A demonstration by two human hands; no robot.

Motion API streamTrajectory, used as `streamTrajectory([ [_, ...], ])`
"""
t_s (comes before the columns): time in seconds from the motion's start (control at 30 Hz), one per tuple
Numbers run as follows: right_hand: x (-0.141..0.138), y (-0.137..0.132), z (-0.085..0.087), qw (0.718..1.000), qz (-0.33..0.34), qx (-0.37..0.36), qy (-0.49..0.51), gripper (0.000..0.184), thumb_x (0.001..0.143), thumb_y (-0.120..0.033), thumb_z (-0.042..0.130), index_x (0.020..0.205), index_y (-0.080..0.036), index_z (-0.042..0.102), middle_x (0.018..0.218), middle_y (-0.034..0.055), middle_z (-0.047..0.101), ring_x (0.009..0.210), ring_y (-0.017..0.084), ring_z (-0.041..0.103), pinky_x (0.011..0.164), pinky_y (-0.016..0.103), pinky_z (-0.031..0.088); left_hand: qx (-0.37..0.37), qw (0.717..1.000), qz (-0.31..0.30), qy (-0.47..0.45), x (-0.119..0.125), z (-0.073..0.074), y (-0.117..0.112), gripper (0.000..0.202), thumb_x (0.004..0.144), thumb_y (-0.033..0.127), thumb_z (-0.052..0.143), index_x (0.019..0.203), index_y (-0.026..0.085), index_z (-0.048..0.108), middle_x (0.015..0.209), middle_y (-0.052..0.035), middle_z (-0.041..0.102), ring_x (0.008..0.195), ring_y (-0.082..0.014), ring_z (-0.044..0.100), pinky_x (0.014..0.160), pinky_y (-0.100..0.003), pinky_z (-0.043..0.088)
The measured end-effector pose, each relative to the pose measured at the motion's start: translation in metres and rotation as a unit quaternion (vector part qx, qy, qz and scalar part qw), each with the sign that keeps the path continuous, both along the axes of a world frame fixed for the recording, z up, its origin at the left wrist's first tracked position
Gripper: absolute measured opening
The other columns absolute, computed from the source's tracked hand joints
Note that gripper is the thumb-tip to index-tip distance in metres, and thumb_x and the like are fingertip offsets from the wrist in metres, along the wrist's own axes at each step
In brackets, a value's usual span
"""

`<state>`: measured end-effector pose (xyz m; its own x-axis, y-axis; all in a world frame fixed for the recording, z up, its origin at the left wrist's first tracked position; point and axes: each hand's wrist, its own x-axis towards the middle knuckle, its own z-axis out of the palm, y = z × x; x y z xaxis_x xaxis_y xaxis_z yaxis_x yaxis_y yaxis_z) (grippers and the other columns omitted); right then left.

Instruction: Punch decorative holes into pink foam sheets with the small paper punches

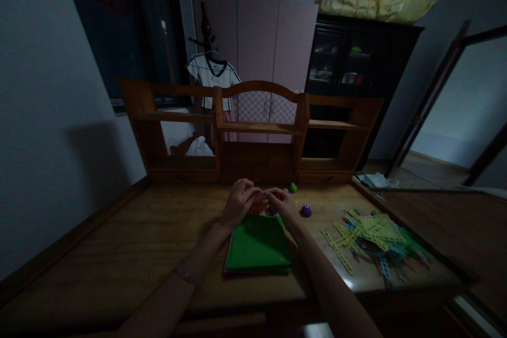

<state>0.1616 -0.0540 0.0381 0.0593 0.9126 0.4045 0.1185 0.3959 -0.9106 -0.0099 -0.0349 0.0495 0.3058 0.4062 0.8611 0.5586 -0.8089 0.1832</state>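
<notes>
A home room: pink wardrobe (257,47), hanging shirt (216,76), wooden desk (166,232).

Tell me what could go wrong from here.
The right hand could bump the purple toy beside it. Small pieces between it and the left hand might scatter. Loose strips reach close to the front edge of the desk, so a knock might send some off.

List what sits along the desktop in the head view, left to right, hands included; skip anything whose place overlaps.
Left hand → right hand → purple toy → pile of strips.
</notes>
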Motion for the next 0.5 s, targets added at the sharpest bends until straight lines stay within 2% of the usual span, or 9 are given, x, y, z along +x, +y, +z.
streamTrajectory([
  [0.27, 0.0005, -0.0027, 0.0026, 1.0, -0.002, 0.008, -0.028, 0.036, 0.074, -0.05, 0.062, 0.084, -0.017, 0.071, 0.073, 0.0027, 0.064, 0.06, 0.014, 0.055, 0.051, 0.021, 0.042, 0.026, 0.999, 0.002, 0.043, -0.0002, 0.0004, 0.0032, 0.012, 0.087, 0.023, 0.054, 0.095, 0.022, 0.062, 0.095, -0.0055, 0.053, 0.101, -0.0212, 0.048, 0.089, -0.038, 0.042],
  [0.5, -0.0014, -0.0042, 0.0022, 1.0, 0.007, -0.005, -0.018, 0.037, 0.074, -0.05, 0.061, 0.084, -0.016, 0.07, 0.067, 0.002, 0.062, 0.052, 0.012, 0.051, 0.046, 0.021, 0.04, 0.025, 0.998, 0.009, 0.063, 0.0016, 0.0015, 0.0015, 0.013, 0.088, 0.015, 0.048, 0.093, 0.02, 0.059, 0.098, -0.0071, 0.052, 0.103, -0.0223, 0.047, 0.091, -0.04, 0.041],
])
